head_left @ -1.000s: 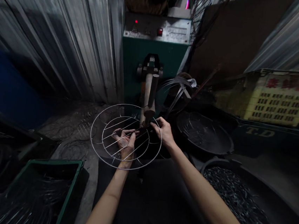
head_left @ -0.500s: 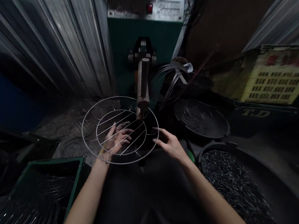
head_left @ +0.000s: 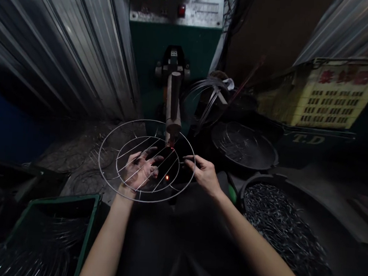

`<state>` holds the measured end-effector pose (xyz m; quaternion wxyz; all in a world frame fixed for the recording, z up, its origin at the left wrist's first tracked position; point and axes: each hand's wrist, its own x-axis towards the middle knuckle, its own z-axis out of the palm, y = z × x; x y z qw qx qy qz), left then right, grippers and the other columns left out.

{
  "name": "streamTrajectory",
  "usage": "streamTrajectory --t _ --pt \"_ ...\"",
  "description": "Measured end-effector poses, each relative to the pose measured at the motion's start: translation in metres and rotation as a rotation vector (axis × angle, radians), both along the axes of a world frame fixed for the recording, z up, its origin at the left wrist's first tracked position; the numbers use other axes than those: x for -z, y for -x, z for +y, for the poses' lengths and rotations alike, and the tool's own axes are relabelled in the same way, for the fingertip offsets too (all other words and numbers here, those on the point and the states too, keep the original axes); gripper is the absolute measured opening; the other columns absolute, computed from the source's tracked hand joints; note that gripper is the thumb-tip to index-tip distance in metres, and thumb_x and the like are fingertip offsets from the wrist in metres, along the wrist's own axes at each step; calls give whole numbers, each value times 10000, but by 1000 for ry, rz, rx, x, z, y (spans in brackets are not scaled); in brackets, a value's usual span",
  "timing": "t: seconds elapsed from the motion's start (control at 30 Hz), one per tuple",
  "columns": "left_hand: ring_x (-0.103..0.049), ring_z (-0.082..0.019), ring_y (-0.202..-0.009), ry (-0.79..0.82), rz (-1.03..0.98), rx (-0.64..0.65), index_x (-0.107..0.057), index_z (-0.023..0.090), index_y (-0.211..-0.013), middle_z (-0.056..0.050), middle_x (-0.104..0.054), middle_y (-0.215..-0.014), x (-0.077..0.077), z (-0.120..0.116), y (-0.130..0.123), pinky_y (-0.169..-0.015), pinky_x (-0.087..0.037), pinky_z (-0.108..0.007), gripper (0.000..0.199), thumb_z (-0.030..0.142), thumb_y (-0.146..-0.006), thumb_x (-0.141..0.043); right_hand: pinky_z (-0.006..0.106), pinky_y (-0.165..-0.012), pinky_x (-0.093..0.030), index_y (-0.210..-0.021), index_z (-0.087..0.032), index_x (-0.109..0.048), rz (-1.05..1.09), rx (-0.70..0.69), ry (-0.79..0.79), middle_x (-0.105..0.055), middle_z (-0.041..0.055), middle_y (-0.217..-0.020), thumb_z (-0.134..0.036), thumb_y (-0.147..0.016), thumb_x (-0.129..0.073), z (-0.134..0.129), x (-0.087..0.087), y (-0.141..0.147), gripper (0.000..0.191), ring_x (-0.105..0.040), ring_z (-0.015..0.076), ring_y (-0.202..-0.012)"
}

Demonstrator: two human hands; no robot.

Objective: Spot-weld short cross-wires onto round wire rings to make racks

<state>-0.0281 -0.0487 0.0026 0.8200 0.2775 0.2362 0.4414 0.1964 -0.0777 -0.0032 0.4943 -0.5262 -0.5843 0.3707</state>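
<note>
A round wire rack (head_left: 143,201), made of two rings joined by short wires with parallel bars across the inner one, lies level under the metal arm (head_left: 174,98) of a green machine. The tip of that arm meets the rack's inner ring, with a small red glow there and an orange spark below. Beneath the bars, my left hand (head_left: 142,168) is palm up with its fingers spread. At the rack's right side, my right hand (head_left: 205,172) pinches the wire near the outer ring between thumb and fingers.
A control panel (head_left: 203,7) tops the machine. To the right are a shallow black pan (head_left: 245,146), a large tub of short metal pieces (head_left: 282,230) and a yellow crate (head_left: 334,98). A green bin (head_left: 93,220) with wires stands at the lower left.
My right hand has closed on the wire at the rack's right side. The red glow and the orange spark have appeared by the arm's tip, and a green light shows on the panel.
</note>
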Motion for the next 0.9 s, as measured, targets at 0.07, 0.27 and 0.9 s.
streamTrajectory --t 0.07,0.27,0.9 --pt "-602 -156 -553 5 6 18 -480 191 -1181 -129 -644 -988 -3 1 0 -476 -476 -278 467 444 -802 -379 290 -704 -497 -898 -197 -674 -9 -4 -11 -689 23 -826 -395 -785 -570 0 -2 -1 250 -640 178 -764" --pt "-619 -177 -577 22 -36 91 -461 201 -1162 -140 -641 -979 -2 -7 -6 -483 -479 -288 486 509 -791 -405 295 -723 -491 -935 -205 -647 -48 36 -70 -675 20 -847 -399 -780 -551 20 0 -1 266 -629 168 -762" --pt "-612 -173 -669 -92 -42 -178 -361 125 -1313 -125 -651 -868 12 -21 -30 -546 -451 -254 600 346 -759 -425 229 -621 -401 -716 -217 -534 -167 85 -161 -595 -29 -705 -405 -771 -538 73 -10 17 196 -512 127 -655"
